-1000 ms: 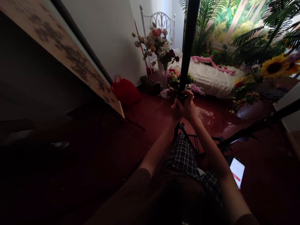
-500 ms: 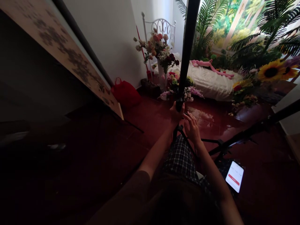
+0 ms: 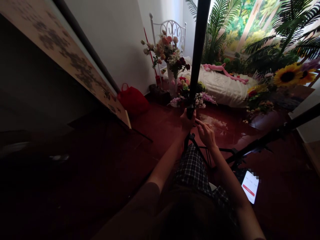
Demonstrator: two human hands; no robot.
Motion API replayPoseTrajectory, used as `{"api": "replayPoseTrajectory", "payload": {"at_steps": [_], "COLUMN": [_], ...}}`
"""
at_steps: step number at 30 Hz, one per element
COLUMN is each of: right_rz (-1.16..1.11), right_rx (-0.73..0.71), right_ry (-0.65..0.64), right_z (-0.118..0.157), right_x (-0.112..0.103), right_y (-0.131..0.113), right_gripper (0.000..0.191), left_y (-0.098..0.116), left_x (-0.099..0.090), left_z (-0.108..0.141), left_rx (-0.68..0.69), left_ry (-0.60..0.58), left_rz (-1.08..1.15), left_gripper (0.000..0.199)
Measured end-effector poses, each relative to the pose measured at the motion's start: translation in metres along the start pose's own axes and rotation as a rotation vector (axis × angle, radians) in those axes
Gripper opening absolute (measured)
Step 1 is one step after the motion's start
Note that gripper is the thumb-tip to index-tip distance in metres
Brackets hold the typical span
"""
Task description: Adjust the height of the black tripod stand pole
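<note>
A black tripod stand (image 3: 198,50) rises through the middle of the head view, its pole leaning slightly to the right at the top. My left hand (image 3: 187,120) is wrapped round the lower pole, thumb and fingers closed on either side. Beside it, my right hand (image 3: 206,134) is at the right of the pole with its fingers bent together at the tips. Whatever lies between those fingertips is too small and dark to make out. Below the hands, the stand's folding legs (image 3: 199,150) spread out by my checked clothing (image 3: 192,166).
A second black stand (image 3: 271,136) slants across the right, near a lit phone (image 3: 250,188). Flowers in a vase (image 3: 172,76), a white metal-framed bed (image 3: 222,88) and sunflowers (image 3: 287,76) are ahead. At left are a patterned panel (image 3: 82,68) and a red bag (image 3: 133,101).
My right hand's fingers, more spread before, have drawn together by the pole. My left hand keeps its grip. The view has shifted slightly.
</note>
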State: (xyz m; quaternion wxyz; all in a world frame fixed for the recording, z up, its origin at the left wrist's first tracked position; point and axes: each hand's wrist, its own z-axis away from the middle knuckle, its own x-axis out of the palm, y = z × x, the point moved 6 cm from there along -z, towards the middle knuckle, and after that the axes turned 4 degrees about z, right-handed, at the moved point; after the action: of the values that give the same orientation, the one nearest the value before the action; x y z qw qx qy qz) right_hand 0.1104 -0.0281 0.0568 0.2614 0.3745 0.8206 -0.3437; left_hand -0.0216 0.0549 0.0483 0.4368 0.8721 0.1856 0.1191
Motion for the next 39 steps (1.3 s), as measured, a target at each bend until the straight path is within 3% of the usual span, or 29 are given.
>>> {"api": "replayPoseTrajectory", "payload": {"at_steps": [10,13,17,20,25,29,32,35,39], "right_rz": [0.012,-0.035,-0.269,-0.439,-0.712,-0.825,-0.921,-0.981,-0.973], "right_rx": [0.197,0.323,0.497,0.569,0.658,0.708,0.789,0.823,0.864], "right_ry": [-0.046,-0.064,-0.021,0.014,-0.150,-0.118,0.101,0.363,0.549], "right_z": [-0.008,-0.009,-0.016,-0.021,-0.001,0.041,0.075,0.107,0.142], "right_x": [0.000,0.005,0.018,0.025,0.026,-0.003,-0.038,-0.076,-0.116], "right_y": [0.011,0.014,0.017,0.019,0.024,0.044,0.072,0.100,0.124], "right_gripper": [0.039,0.041,0.063,0.066,0.064,0.052,0.039,0.035,0.034], "left_y": [-0.004,-0.004,-0.002,-0.002,-0.007,-0.015,-0.028,-0.044,-0.054], "left_x": [0.002,0.001,0.001,0.001,0.003,0.004,-0.004,-0.015,-0.016], "left_z": [0.000,0.000,0.001,0.001,0.002,0.016,0.043,0.087,0.159], "left_rx": [-0.017,-0.018,-0.014,-0.017,-0.048,-0.091,-0.164,-0.240,-0.268], "left_ry": [-0.010,-0.010,-0.017,-0.021,-0.053,-0.051,0.045,0.093,0.018], "left_rz": [0.028,0.030,0.012,-0.004,0.026,0.083,0.100,0.052,-0.105], "left_gripper": [0.032,0.031,0.032,0.032,0.030,0.035,0.043,0.051,0.057]}}
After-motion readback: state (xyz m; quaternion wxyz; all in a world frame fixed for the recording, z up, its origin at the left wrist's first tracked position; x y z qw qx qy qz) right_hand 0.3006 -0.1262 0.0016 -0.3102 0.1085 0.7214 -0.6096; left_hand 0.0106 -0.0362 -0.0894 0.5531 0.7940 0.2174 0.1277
